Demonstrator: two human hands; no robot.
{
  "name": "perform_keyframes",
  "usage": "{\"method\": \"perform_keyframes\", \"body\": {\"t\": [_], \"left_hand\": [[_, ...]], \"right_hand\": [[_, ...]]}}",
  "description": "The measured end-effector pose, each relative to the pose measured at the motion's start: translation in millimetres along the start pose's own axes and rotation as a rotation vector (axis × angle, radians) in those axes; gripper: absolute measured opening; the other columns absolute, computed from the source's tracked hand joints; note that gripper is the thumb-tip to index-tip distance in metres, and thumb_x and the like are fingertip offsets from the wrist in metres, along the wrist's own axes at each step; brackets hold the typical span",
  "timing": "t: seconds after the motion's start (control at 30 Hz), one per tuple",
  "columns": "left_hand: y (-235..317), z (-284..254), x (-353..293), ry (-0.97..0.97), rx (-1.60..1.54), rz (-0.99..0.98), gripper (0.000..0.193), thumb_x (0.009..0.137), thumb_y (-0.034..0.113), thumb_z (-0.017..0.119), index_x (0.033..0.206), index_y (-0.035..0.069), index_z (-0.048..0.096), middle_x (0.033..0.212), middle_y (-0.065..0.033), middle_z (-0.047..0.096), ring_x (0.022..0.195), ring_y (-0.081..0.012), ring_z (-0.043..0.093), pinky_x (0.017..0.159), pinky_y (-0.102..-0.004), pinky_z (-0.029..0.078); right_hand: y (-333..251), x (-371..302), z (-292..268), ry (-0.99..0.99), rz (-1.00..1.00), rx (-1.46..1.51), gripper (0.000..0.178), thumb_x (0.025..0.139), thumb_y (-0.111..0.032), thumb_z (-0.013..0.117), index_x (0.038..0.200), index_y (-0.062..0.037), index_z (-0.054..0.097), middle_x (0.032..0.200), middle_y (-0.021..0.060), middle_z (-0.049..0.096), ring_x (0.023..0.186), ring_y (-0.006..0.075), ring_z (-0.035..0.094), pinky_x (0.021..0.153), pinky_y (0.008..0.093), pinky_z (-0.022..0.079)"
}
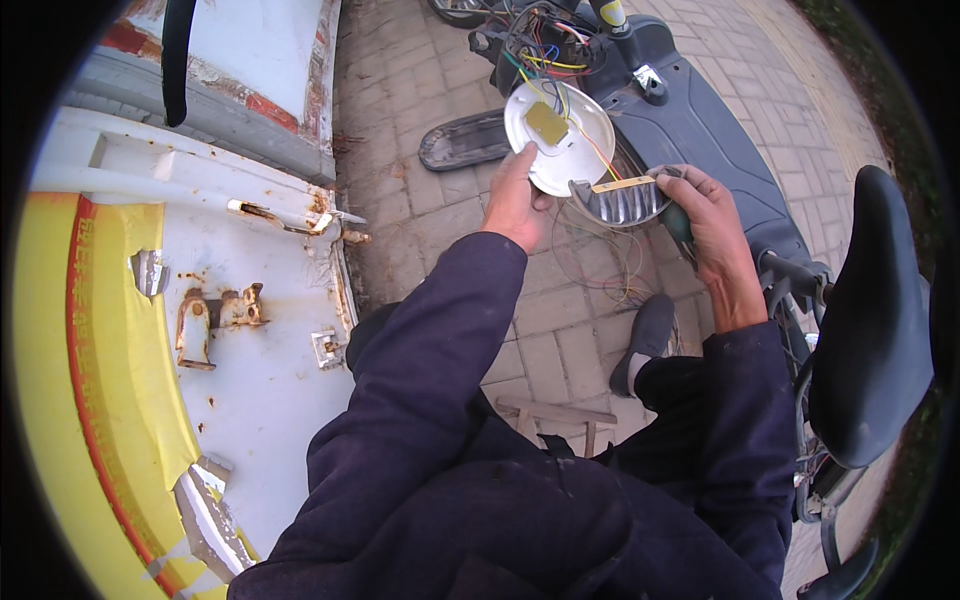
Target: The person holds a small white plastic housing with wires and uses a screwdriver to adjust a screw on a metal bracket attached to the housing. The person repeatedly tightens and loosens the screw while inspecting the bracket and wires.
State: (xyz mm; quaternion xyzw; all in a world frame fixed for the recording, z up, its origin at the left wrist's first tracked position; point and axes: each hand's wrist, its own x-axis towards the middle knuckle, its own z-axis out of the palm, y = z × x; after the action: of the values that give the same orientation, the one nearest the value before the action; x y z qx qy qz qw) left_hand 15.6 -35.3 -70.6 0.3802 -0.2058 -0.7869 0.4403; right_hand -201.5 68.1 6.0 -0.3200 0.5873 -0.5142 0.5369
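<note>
My left hand (515,200) grips the lower left rim of a round white lamp shell (572,170). A yellowish square piece (546,123) sits inside the shell, with thin coloured wires running from it. My right hand (710,220) pinches the right end of a shiny, ribbed lamp reflector (622,207), which has a yellow strip along its top edge. The reflector's left end is close to the shell; I cannot tell whether they touch. A dark green handle-like thing (677,224) shows under my right fingers, mostly hidden by the hand.
A grey electric scooter (700,130) stands ahead and to the right, its bundled wires (550,50) exposed and its black seat (865,320) near me. Loose thin wires (605,265) hang over the paving. At left is a rusty white metal panel (270,390) with yellow sheeting (120,350).
</note>
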Motion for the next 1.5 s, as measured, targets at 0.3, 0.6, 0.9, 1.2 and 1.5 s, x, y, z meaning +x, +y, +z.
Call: {"method": "perform_keyframes", "body": {"t": [0.3, 0.6, 0.9, 1.2, 1.5], "left_hand": [[23, -1, -18, 0.05, 0.431, 0.412, 0.036, 0.1, 0.013, 0.07, 0.135, 0.005, 0.063, 0.121, -0.003, 0.071, 0.1, -0.0105, 0.067, 0.08, -0.0291, 0.051], [39, 12, -29, 0.018, 0.662, 0.471, 0.03, 0.096, 0.0, 0.066, 0.125, -0.007, 0.062, 0.116, -0.0136, 0.072, 0.101, -0.0146, 0.068, 0.09, -0.0307, 0.053], [20, 27, -29, -0.074, 0.623, 0.475, 0.033, 0.096, 0.001, 0.066, 0.128, -0.005, 0.059, 0.121, -0.0123, 0.07, 0.108, -0.015, 0.067, 0.096, -0.031, 0.051], [25, 23, -32, -0.049, 0.7, 0.521, 0.026, 0.096, -0.001, 0.063, 0.121, -0.005, 0.059, 0.115, -0.0122, 0.07, 0.104, -0.0149, 0.066, 0.093, -0.0316, 0.051], [12, 26, -32, -0.039, 0.923, 0.576, 0.027, 0.093, 0.004, 0.066, 0.116, -0.007, 0.058, 0.106, -0.0154, 0.073, 0.097, -0.0204, 0.07, 0.088, -0.0357, 0.053]], "right_hand": [[-9, 3, 9, -0.006, -0.186, -0.249, 0.021, 0.097, -0.018, 0.066, 0.103, 0.0011, 0.074, 0.087, -0.0016, 0.068, 0.081, 0.0049, 0.058, 0.074, 0.0213, 0.045], [-1, 29, 22, 0.1, -0.36, -0.592, 0.029, 0.09, -0.027, 0.07, 0.097, 0.0012, 0.077, 0.075, 0.0071, 0.07, 0.072, 0.0161, 0.066, 0.066, 0.0329, 0.049], [15, 52, 13, 0.146, -0.178, -0.449, 0.032, 0.089, -0.027, 0.073, 0.105, 0.0009, 0.079, 0.078, 0.0093, 0.072, 0.074, 0.0169, 0.067, 0.07, 0.0345, 0.052], [-21, 29, -8, -0.068, -0.232, -0.255, 0.025, 0.099, -0.021, 0.07, 0.111, -0.0012, 0.077, 0.096, -0.0009, 0.074, 0.088, 0.0063, 0.064, 0.084, 0.0231, 0.051], [-38, 18, -16, 0.015, -0.254, -0.245, 0.027, 0.099, -0.024, 0.072, 0.117, -0.0051, 0.077, 0.096, -0.0032, 0.073, 0.086, 0.0038, 0.063, 0.078, 0.0178, 0.048]]}}
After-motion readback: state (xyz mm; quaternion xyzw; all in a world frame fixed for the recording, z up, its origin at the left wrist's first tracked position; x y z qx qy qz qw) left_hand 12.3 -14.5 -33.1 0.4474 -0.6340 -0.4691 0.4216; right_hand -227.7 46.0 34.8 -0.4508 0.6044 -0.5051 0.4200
